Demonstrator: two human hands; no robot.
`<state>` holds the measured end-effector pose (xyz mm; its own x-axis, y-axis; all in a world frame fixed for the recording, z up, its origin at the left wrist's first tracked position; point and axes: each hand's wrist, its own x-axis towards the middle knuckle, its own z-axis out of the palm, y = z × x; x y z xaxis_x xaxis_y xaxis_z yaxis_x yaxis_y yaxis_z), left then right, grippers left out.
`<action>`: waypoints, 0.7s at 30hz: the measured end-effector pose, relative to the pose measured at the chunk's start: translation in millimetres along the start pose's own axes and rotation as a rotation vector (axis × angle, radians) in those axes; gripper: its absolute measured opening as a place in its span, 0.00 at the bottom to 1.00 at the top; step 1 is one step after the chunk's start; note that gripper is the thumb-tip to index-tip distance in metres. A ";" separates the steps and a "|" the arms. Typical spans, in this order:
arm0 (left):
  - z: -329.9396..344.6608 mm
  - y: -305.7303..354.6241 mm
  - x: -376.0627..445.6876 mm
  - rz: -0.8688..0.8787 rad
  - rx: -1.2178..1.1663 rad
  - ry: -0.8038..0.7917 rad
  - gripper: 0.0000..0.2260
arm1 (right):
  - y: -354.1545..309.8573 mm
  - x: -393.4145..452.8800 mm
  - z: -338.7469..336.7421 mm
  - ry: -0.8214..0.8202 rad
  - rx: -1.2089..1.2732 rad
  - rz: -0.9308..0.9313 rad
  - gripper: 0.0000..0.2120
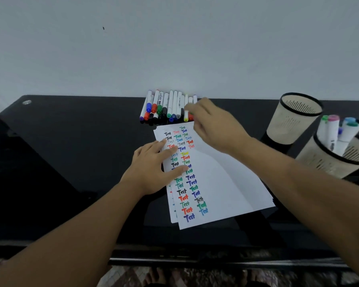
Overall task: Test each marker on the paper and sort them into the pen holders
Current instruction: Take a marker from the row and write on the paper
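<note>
Two hands at work: my left hand (153,168) lies flat, fingers straight, pinning the paper (216,183) against sliding. Behind the paper, the markers (166,106) lie side by side — long axes running away from me, caps nearest. My right hand (211,125) curls over their right end; grip unclear. Right of the paper, two pen holders (294,119) — markers stand upright in the nearer.

The right hand (210,125) blurs at frame centre, hiding several markers (166,105); the nearer pen holder (338,162) is cut off at right.
</note>
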<state>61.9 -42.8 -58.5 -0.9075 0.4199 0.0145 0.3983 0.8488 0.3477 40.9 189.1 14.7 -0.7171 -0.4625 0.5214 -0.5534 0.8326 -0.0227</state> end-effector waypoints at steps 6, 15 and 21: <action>2.3 0.9 -1.4 0.009 -0.029 0.069 0.43 | -17.0 -39.4 16.0 -0.344 0.165 0.197 0.20; 5.1 -1.8 -0.5 0.029 -0.031 0.108 0.41 | -15.7 -55.8 21.6 -0.433 0.021 0.294 0.19; 6.5 -3.7 -0.5 0.057 -0.050 0.156 0.36 | -16.2 -56.8 23.4 -0.441 0.056 0.263 0.16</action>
<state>61.7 -44.1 -65.9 -0.8948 0.4089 0.1794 0.4463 0.8063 0.3882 80.7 194.7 -34.5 -0.9388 -0.3344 0.0831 -0.3437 0.9259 -0.1568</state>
